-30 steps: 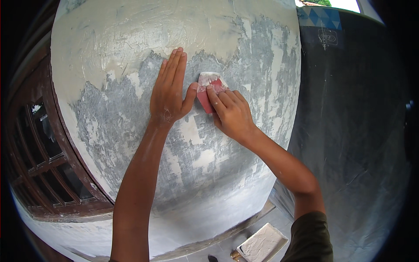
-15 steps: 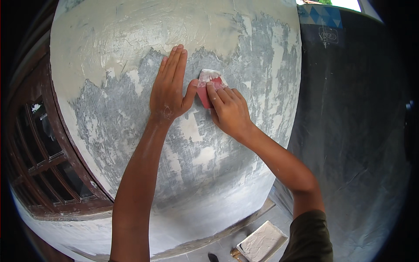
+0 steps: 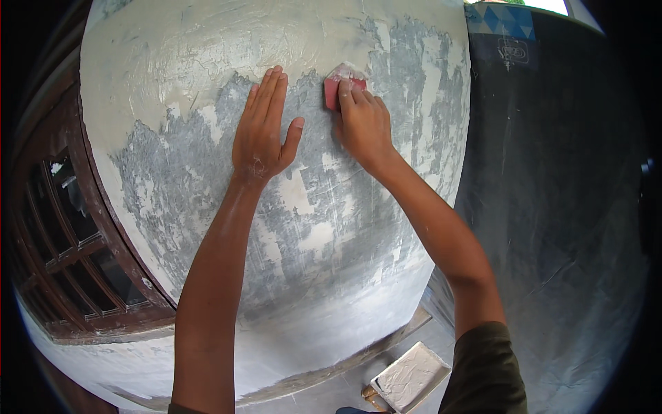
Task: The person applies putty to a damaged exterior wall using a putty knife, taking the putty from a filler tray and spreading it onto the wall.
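Note:
My left hand (image 3: 263, 131) lies flat against the grey wall (image 3: 200, 200), its fingers stretched upward and its thumb held apart. To its right, my right hand (image 3: 365, 124) grips a red putty scraper (image 3: 332, 93) whose upper edge is smeared with whitish filler. The scraper rests against the wall just below the wet cream putty layer (image 3: 200, 48). Patchy pale streaks of filler cover the grey surface around both hands.
At the left is a brown wooden window frame (image 3: 162, 297) with dark panes. A dark sheet-like surface (image 3: 552, 172) stands at the right. On the floor below, a rectangular tray (image 3: 414, 376) holds pale putty.
My right hand has moved up the wall with the scraper, away from my left thumb. My left hand has shifted only slightly.

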The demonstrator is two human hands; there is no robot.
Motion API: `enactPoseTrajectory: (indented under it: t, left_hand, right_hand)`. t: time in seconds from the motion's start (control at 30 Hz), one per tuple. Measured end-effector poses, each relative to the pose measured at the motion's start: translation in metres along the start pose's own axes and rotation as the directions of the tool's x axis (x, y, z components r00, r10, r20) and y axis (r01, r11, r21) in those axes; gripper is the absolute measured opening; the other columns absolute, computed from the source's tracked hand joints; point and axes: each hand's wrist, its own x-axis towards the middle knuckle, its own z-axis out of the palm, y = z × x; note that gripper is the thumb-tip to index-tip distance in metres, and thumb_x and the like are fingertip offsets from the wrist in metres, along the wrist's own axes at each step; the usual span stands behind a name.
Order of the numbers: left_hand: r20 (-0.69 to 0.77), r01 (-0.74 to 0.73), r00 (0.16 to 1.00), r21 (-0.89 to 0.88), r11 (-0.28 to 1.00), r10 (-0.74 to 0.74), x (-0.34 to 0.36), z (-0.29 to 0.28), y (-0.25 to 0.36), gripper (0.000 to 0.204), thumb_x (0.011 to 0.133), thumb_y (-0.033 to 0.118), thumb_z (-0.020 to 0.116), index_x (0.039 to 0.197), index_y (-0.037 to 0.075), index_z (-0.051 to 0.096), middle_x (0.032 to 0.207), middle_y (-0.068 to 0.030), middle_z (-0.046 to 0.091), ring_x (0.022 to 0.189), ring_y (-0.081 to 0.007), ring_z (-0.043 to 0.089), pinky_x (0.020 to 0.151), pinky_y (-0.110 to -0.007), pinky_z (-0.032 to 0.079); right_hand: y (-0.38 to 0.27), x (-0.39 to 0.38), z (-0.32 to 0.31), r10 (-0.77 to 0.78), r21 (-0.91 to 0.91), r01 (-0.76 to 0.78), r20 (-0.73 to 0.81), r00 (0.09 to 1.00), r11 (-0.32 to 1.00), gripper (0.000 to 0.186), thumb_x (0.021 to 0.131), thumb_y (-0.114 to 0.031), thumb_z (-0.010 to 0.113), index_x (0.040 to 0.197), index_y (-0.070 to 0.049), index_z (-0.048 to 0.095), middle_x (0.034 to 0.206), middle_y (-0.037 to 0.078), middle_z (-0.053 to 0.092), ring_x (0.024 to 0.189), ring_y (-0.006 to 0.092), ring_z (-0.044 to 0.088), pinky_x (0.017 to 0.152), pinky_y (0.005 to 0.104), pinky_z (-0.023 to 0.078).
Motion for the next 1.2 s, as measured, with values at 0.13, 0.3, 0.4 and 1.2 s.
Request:
enactPoseTrajectory:
  t: [0.13, 0.3, 0.4, 1.2]
  left_hand:
    - [-0.057, -0.01, 0.998, -0.075, 0.997, 0.006, -0.006, 0.0, -0.007, 0.06, 0.1, 0.029, 0.046, 0.146, -0.009, 0.042, 0.152, -0.0261, 0.045, 0.145, -0.0387, 0.04, 0.119, -0.052, 0.029]
    - [-0.13, -0.015, 0.991, -0.103, 0.995, 0.002, 0.0, 0.001, -0.007, 0.06, 0.099, 0.03, 0.046, 0.145, -0.009, 0.044, 0.15, -0.027, 0.047, 0.142, -0.0397, 0.043, 0.118, -0.054, 0.031]
    - [-0.144, -0.004, 0.989, -0.133, 0.991, -0.015, -0.005, 0.008, -0.007, 0.063, 0.099, 0.033, 0.045, 0.146, -0.009, 0.043, 0.15, -0.0275, 0.047, 0.143, -0.0404, 0.042, 0.118, -0.055, 0.031]
    - [0.571, 0.801, 0.598, -0.402, 0.444, -0.562, -0.302, 0.056, 0.367, 0.063, 0.102, 0.028, 0.042, 0.155, -0.004, 0.028, 0.16, -0.0253, 0.031, 0.15, -0.0401, 0.027, 0.123, -0.05, 0.022]
  right_hand:
    - [-0.045, -0.043, -0.047, 0.09, 0.477, -0.118, 0.082, 0.993, 0.871, 0.042, 0.077, 0.003, 0.064, 0.119, 0.005, 0.062, 0.084, 0.017, 0.062, 0.075, 0.0292, 0.063, 0.064, 0.0367, 0.049]
    - [-0.028, -0.064, -0.089, 0.411, 0.758, -0.488, 0.316, 0.855, 0.433, 0.016, 0.09, -0.003, 0.065, 0.103, 0.004, 0.069, 0.075, 0.005, 0.063, 0.065, 0.0123, 0.052, 0.06, 0.0291, 0.044]
    - [-0.018, -0.087, -0.107, 0.473, 0.816, -0.562, 0.446, 0.76, 0.134, 0.014, 0.097, -0.008, 0.066, 0.104, 0.002, 0.072, 0.085, -0.003, 0.068, 0.073, 0.0031, 0.051, 0.065, 0.0258, 0.045]
    - [0.021, -0.449, -0.226, 0.494, 0.192, -0.904, 0.869, -0.023, -0.381, 0.018, 0.096, -0.003, 0.064, 0.113, 0.004, 0.069, 0.102, 0.011, 0.072, 0.087, 0.0154, 0.07, 0.071, 0.031, 0.065]
